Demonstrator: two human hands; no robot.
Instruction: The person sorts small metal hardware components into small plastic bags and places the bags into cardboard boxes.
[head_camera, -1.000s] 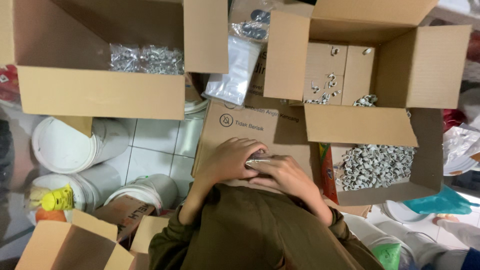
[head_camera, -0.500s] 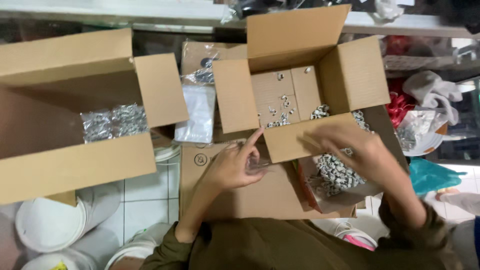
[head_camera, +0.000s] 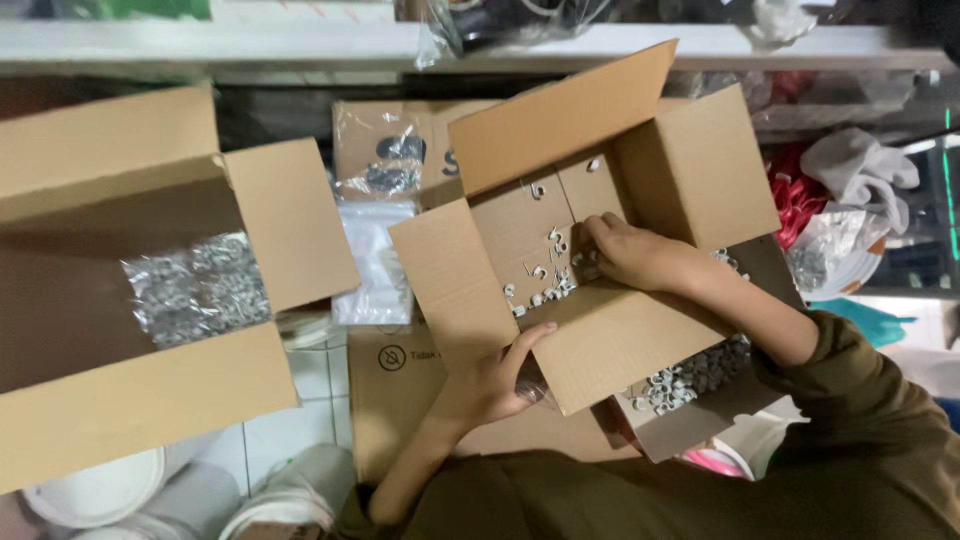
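With the left hand (head_camera: 490, 385) clamped on a small clear bag (head_camera: 528, 388), loose white clips (head_camera: 545, 290) are best pinched few at a time by the right hand (head_camera: 625, 255), its fingers curled together on the open box (head_camera: 610, 340) floor.

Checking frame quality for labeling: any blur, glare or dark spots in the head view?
Head view: right hand in the open box reads fairly sharp; left hand slightly soft. Glare on the clear bags; deep shadow inside the large left box. Right edge is dim and cluttered.
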